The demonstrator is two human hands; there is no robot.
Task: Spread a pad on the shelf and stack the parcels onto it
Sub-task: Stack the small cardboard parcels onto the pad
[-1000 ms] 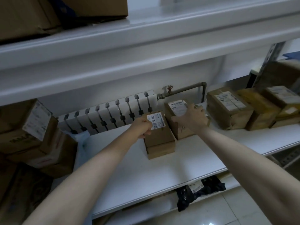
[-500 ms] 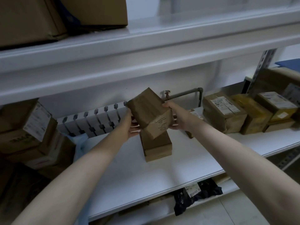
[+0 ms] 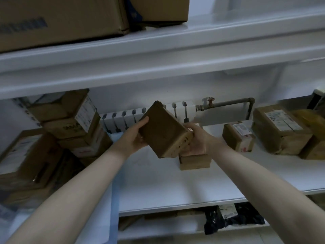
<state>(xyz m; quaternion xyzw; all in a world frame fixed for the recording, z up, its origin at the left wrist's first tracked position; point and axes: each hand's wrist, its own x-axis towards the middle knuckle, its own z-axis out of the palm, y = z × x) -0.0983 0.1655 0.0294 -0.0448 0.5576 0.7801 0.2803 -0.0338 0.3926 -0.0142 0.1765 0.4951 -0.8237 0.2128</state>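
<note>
I hold a brown cardboard parcel (image 3: 164,131) tilted in the air above the white shelf (image 3: 167,185). My left hand (image 3: 135,136) grips its left side, thumb on top. My right hand (image 3: 196,140) cups its lower right corner. A smaller brown parcel (image 3: 195,162) sits on the shelf just below my right hand. A stack of several labelled parcels (image 3: 70,124) stands at the left on a pale blue pad (image 3: 113,194), whose edge hangs over the shelf front. More parcels lie to the right: a small one (image 3: 237,136) and a larger one (image 3: 279,129).
A white radiator (image 3: 133,117) with a metal pipe (image 3: 228,103) runs along the back wall. The upper shelf (image 3: 158,55) carries big cartons (image 3: 61,20). A black bag (image 3: 233,219) lies on the lower shelf. A yellowish parcel (image 3: 314,134) sits at the far right.
Both hands have lifted one parcel off the shelf and carried it leftward, tilting it. The view has swung left, bringing the left stack into sight.
</note>
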